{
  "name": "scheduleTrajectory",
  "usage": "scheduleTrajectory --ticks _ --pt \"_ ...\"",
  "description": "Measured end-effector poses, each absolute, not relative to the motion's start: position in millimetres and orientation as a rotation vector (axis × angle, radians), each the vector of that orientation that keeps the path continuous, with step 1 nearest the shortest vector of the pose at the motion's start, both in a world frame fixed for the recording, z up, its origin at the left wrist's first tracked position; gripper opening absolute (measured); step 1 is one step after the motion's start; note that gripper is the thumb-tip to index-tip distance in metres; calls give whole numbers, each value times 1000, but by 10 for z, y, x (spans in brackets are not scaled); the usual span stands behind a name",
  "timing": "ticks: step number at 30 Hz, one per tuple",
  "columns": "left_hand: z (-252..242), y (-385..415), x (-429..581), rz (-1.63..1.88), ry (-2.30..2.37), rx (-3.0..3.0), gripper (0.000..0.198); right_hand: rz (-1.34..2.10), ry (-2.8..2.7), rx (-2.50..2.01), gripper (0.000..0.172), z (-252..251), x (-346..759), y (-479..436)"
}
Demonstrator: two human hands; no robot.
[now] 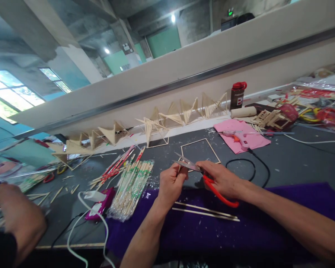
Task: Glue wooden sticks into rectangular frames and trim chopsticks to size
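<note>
Red-handled scissors (220, 194) are in my right hand (220, 178), their metal blades pointing left, slightly parted. My left hand (171, 182) is closed in a pinch right by the blades; what its fingers hold is too small and hidden to make out. Two thin wooden sticks (206, 214) lie side by side on the purple cloth (290, 208) below my hands. Just beyond the blades, a square frame of thin sticks (213, 150) rests on the grey table, partly hidden by my hands.
Wrapped chopsticks (132, 186) lie left of my hands, near a magenta box (100, 206) and white cable. A glue gun (240, 139) rests on pink cloth (226, 126). Stick models (171, 115) line the wall beside a bottle (237, 96). Another person's hand (13, 204) is at left.
</note>
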State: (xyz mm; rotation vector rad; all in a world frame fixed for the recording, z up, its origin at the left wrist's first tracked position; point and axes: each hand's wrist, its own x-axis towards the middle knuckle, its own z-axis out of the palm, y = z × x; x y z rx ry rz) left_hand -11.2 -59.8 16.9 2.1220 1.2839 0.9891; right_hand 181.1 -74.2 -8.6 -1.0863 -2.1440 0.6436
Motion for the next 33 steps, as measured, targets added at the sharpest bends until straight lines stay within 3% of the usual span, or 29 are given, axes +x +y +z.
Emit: scheduleTrajectory --ticks 9,17,33 --pt "166 -596 -88 1033 1266 2007 20 563 -2150 -1061 38 -135 1816 -704" --pt "136 -589 -153 1080 1163 2006 20 460 -2191 -1043 62 -95 1820 -716" --pt "99 -587 -161 1081 1102 1879 21 345 -2180 -1070 68 -74 1831 -727"
